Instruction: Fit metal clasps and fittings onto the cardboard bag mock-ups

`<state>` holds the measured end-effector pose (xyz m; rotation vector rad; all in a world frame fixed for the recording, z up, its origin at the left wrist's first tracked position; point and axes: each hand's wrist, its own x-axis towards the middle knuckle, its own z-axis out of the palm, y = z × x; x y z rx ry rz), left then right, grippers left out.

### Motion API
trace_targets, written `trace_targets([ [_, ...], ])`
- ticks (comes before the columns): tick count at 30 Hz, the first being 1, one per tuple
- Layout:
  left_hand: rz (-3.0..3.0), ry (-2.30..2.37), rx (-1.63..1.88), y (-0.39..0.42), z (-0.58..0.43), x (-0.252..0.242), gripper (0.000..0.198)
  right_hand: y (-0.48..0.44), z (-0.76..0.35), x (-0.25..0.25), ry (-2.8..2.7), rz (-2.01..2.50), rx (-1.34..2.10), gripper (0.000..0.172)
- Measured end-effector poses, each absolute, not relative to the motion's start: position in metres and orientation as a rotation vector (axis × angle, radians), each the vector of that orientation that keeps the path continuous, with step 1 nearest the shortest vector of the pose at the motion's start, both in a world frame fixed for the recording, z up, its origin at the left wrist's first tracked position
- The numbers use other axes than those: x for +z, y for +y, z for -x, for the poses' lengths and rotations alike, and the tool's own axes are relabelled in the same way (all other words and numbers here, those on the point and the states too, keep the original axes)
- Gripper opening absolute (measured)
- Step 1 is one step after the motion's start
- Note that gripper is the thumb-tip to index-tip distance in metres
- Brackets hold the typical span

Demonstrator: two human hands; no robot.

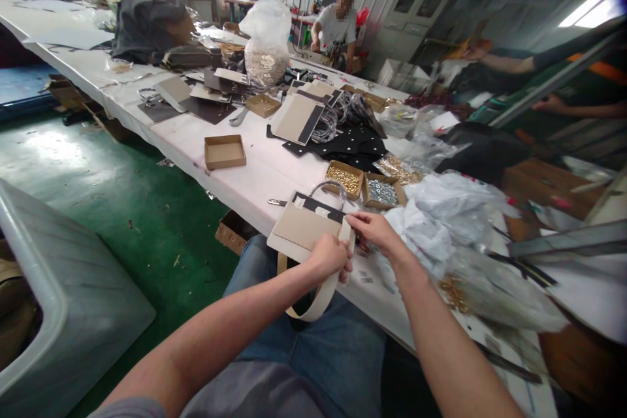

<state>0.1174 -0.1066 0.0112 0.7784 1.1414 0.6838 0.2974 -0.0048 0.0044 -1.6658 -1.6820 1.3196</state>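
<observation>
In front of my lap, a flat beige and dark bag panel [306,226] lies at the table edge, with a plastic-wrapped loop handle [332,186] at its far side. A cream strap [321,300] hangs in a curve below the panel and runs up along its right edge. My left hand [332,256] is closed around the strap at the panel's near right corner. The fingers of my right hand [373,230] pinch the strap's upper part at the right edge. A small metal tool [277,202] lies just left of the panel.
Boxes of gold hardware [344,177] and silver hardware [382,191] stand beyond the panel. An open cardboard box [225,153] sits left. Stacked panels [298,117] and plastic bags [441,209] crowd the table [186,157]. A grey bin [93,320] stands left; co-workers [337,23] are behind.
</observation>
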Motion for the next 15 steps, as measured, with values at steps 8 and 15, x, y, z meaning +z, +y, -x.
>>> trace_targets([
  [8,-0.818,1.149,0.676,-0.106,-0.118,0.01,0.044,0.005,-0.296,0.01,-1.823,1.583,1.205,0.062],
  [15,-0.899,1.161,0.691,-0.112,-0.117,0.008,0.049,0.014,-0.298,0.037,-2.102,1.461,1.213,0.054],
])
